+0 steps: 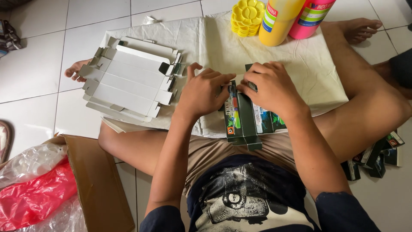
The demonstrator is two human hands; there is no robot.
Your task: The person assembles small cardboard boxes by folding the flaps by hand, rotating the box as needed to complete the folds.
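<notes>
Green printed carton (246, 118), half-folded, pressed under fingers of both hands (206, 92) (270, 88).

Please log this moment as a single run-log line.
left hand: pressing dark green carton | right hand: folding its top flap | stack of flat white blanks: left, on cloth

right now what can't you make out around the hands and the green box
- Green box, head view: its top part is hidden under the left hand and right hand.
- Yellow bottle and pink bottle: tops cut off by the upper edge.
- Cardboard box: cut off by the bottom edge.
</notes>
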